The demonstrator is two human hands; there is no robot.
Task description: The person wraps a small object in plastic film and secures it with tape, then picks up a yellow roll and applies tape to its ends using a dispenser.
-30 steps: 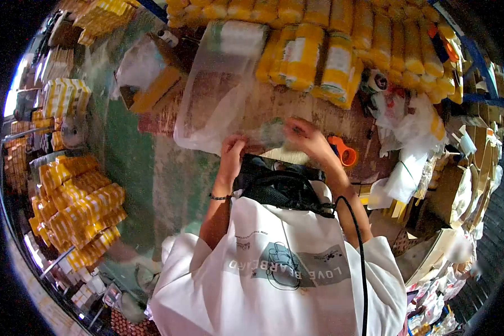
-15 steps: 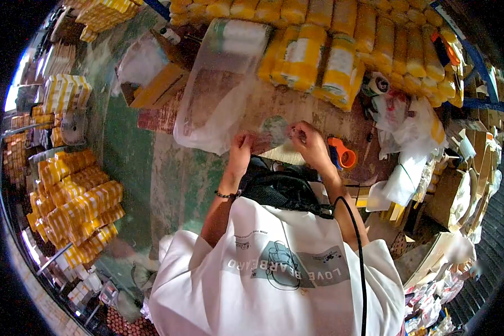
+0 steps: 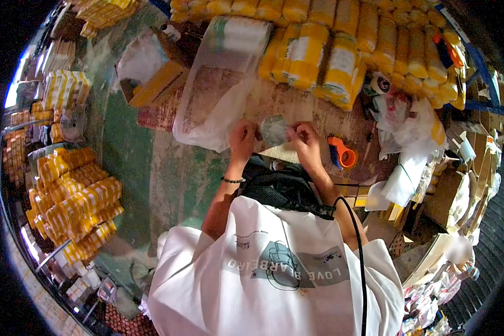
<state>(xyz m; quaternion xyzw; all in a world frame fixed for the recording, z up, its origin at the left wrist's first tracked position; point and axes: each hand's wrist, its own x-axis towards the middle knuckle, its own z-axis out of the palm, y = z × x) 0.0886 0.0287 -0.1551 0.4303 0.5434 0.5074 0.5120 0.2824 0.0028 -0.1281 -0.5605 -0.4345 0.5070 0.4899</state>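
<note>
We see a small translucent plastic piece (image 3: 274,130) just above the middle of the frame, its right edge pinched by the right hand (image 3: 305,139), while the left hand (image 3: 243,139) curls beside its left edge, though we cannot tell whether it grips. Right of centre we see an orange-and-blue tape dispenser (image 3: 341,147); higher up, a large clear plastic bag (image 3: 207,103) and yellow-wrapped packs (image 3: 307,56).

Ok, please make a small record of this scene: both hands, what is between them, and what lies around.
Left hand: curled, grip unclear
Right hand: curled, grip unclear
Between hands: small pale greenish piece, material unclear
Beyond hands: clear plastic bag, yellow packs
Right of hands: orange-and-blue object
Surface: worn brown tabletop
</note>
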